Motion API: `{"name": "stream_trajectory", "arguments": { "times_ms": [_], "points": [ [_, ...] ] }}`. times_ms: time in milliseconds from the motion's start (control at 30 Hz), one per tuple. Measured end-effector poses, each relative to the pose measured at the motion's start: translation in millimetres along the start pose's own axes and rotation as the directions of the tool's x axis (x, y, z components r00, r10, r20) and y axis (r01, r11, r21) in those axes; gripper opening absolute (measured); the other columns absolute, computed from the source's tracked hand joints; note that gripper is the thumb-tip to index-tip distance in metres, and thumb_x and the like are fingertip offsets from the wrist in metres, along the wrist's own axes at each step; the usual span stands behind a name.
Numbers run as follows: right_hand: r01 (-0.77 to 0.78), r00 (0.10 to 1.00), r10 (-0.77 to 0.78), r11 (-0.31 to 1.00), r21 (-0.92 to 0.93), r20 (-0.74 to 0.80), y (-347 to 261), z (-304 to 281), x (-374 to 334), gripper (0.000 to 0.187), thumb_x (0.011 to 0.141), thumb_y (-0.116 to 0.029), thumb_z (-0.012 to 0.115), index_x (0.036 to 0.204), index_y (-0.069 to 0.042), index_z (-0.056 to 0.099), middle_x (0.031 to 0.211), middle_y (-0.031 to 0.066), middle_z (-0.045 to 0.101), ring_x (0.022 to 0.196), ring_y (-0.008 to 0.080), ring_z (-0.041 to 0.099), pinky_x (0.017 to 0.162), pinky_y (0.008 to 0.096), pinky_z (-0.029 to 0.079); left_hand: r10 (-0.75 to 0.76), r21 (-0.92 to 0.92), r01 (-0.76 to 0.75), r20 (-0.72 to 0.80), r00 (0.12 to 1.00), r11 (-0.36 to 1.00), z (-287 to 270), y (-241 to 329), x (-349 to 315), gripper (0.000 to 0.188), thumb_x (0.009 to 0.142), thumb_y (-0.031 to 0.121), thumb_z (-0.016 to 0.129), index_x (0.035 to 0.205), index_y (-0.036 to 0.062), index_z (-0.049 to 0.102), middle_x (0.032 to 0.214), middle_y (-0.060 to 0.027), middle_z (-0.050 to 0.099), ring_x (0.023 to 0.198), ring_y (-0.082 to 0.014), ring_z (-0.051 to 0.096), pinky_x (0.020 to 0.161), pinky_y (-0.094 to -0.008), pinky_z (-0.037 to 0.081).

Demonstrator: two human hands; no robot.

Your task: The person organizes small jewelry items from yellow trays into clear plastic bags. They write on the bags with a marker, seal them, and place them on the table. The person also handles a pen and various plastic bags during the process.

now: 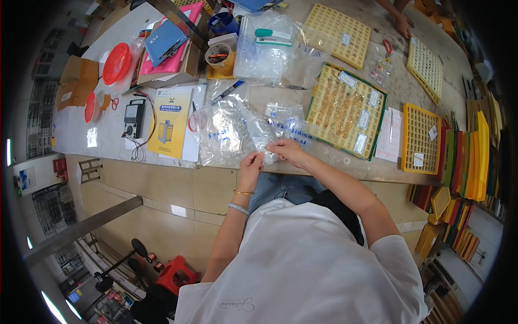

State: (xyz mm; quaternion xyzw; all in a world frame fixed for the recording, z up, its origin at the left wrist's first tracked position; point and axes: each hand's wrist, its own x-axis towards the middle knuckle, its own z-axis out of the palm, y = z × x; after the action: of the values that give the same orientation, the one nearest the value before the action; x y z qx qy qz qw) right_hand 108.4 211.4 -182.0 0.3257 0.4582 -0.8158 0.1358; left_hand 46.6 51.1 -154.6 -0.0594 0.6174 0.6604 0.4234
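Observation:
At the table's near edge, both my hands pinch the lower end of a clear plastic bag (258,133). My left hand (251,164) has its fingers closed on the near end. My right hand (288,152) grips it just to the right, close beside the left. Small pale bits show inside the bag, too small to name. Under and around it lie more clear bags (221,132) with blue handwriting. Right of my hands sits a green-edged tray (345,110) with rows of small gold-coloured pieces and white labels.
On the left are a yellow booklet (171,123), a black multimeter (133,117) and red bowls (117,63). A teal stapler (273,36) lies on bags beyond my hands. Grid trays (421,137) stand right; another person's hand (403,26) rests at the far right.

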Motion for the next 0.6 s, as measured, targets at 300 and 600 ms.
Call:
{"name": "stream_trajectory", "arguments": {
  "times_ms": [300,600],
  "points": [
    [0.164,0.981,-0.186,0.949,-0.269,-0.058,3.0,7.3,0.4,0.026,0.073,-0.024,0.072,0.084,-0.001,0.066,0.074,0.0025,0.063,0.065,0.0070,0.054,0.058,0.0233,0.043,-0.077,-0.032,0.077,0.005,0.997,0.997,-1.9,9.1,3.7,0.017,0.085,0.020,0.061,0.079,0.0054,0.056,0.062,0.0021,0.045,0.053,-0.0060,0.039,0.049,-0.0210,0.034],
    [0.246,0.967,-0.254,0.922,-0.299,0.013,10.6,2.6,5.3,0.029,0.075,-0.026,0.068,0.084,0.001,0.065,0.070,0.0034,0.061,0.065,0.0084,0.054,0.058,0.0255,0.044,-0.015,0.358,-0.004,0.049,0.999,0.934,-3.6,28.0,11.9,0.019,0.086,0.019,0.060,0.080,0.0012,0.058,0.066,-0.0002,0.051,0.054,-0.0059,0.044,0.050,-0.0195,0.039]
  ]
}}
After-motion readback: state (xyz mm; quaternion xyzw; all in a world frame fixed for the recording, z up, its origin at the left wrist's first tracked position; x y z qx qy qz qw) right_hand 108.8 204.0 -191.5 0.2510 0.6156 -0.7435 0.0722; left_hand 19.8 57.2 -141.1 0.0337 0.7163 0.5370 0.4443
